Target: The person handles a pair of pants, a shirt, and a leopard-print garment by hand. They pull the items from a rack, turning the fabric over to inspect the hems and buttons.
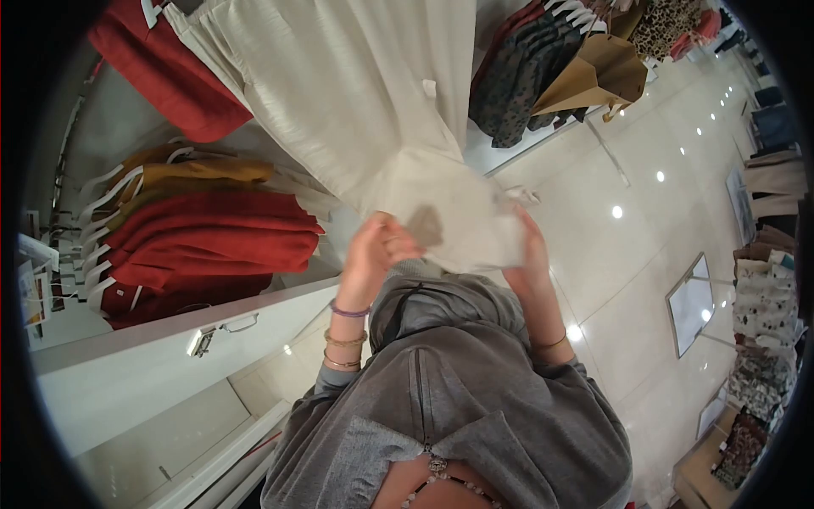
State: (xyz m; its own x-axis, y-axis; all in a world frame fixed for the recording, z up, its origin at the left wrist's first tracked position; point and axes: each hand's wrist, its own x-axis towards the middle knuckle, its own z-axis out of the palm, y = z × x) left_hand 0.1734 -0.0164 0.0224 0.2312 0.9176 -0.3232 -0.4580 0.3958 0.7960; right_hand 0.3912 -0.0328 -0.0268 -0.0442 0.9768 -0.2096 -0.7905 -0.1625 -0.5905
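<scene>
Red clothes hang in a row at the left, above a white cabinet. Next comes the left hand, its fingers curled together at the near edge of a cream garment; whether they grip it, I cannot tell. The garment hangs in front of the person, its lower end raised between both hands. The right hand touches its right edge, fingers blurred and partly hidden, their grip unclear. Farther right are dark dotted clothes, then a white sign.
</scene>
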